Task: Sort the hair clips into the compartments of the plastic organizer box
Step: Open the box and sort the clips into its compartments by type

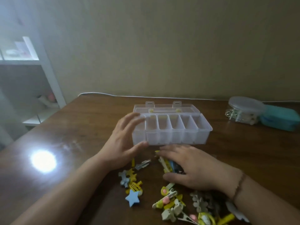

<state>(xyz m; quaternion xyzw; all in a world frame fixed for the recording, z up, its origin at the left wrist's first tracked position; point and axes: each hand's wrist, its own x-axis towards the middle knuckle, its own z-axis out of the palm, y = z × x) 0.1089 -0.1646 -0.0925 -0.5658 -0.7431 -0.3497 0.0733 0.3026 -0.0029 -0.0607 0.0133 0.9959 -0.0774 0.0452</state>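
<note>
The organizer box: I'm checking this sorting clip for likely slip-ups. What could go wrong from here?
1. The left hand only braces the organizer box at its left end with spread fingers; it might slide on the smooth wooden table.
2. The right hand covers several mixed hair clips, so it may pick up more than one kind.

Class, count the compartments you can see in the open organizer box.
6, in one row across the organizer box, left to right. The left hand covers part of the leftmost.
</note>
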